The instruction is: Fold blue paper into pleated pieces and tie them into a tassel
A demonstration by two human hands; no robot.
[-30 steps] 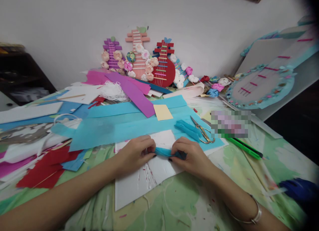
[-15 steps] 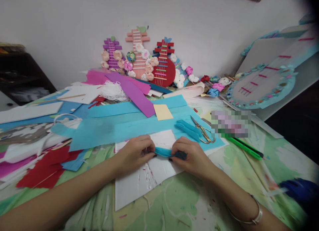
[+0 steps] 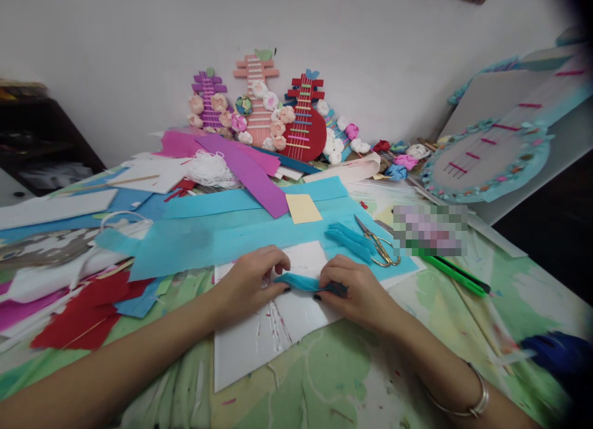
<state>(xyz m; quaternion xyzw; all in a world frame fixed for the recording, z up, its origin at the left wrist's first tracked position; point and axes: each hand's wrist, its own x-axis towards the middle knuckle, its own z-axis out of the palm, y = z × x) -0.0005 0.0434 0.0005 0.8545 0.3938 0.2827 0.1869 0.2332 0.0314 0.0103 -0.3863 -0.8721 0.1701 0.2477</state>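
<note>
A narrow folded strip of blue paper [image 3: 302, 282] stretches between my two hands, above a white board [image 3: 259, 349] with reddish streaks. My right hand [image 3: 354, 290] pinches the strip's right end. At the strip's left end, my left hand [image 3: 257, 281] has its thumb and index finger parted, the paper lying against the thumb. Behind the hands lies a wide blue sheet [image 3: 185, 241] bearing a small cream paper piece [image 3: 303, 208]. Gold-handled scissors [image 3: 377, 244] rest beside a folded blue paper piece [image 3: 349, 241].
Purple paper [image 3: 252, 179] and white string [image 3: 210, 168] lie farther back. Decorated paper instruments, among them a red one [image 3: 303, 133], lean on the wall. A green cutter [image 3: 456, 274] lies at the right, red paper [image 3: 88, 312] at the left.
My left index finger has lifted off the strip, opening a gap above the thumb. The strip's left end now shows more. My right hand has hardly moved.
</note>
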